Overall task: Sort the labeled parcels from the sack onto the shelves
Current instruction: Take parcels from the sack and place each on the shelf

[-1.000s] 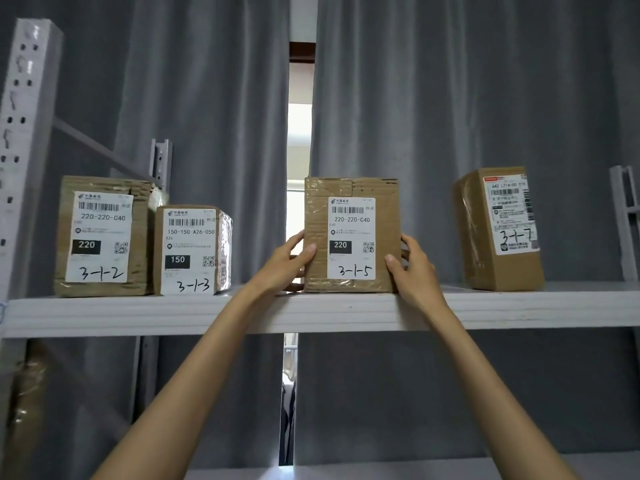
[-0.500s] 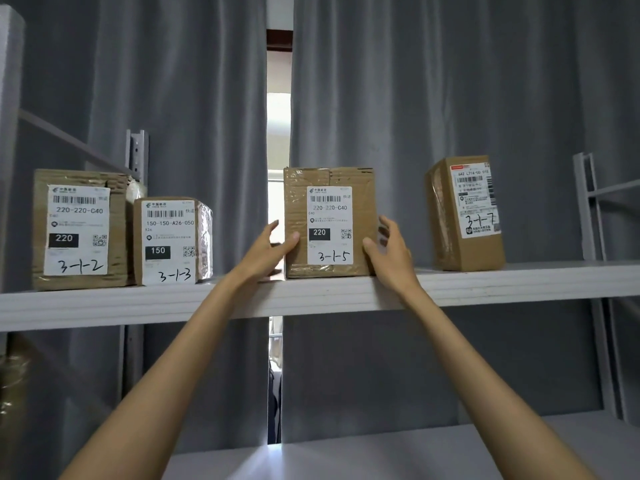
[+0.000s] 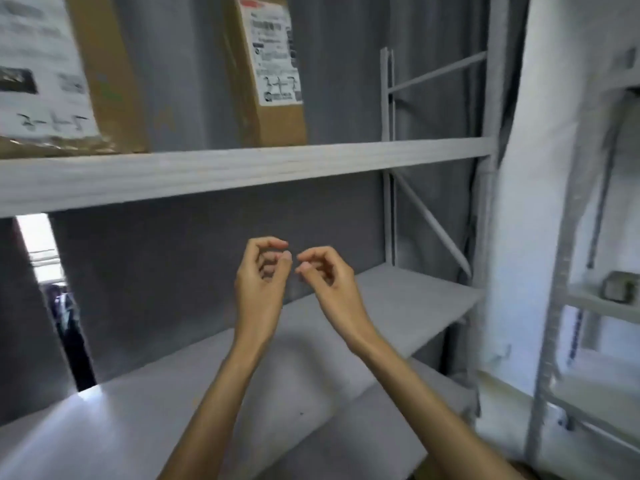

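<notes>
Grey-curtained shelving holds your parcel marked 3-1-5 (image 3: 48, 74) beside one reading 3-1-7 (image 3: 273, 71); your left hand (image 3: 261, 284) and right hand (image 3: 327, 280) hang loosely curled, each grip empty.

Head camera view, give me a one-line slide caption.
Two empty hands, left and right, below the shelf holding two labeled parcels.

Both bare forearms reaching up and forward from the lower edge, wrists converging near the middle. Left hand (image 3: 260, 276) hanging in the air with fingers (image 3: 273, 244) loosely curling inward, thumb tip nearing them, holding nothing. Right hand (image 3: 325, 276) hovering just beside it, fingers likewise curling loosely, gripping nothing. Fingertips of the two hands nearly meeting, not quite touching.
</notes>
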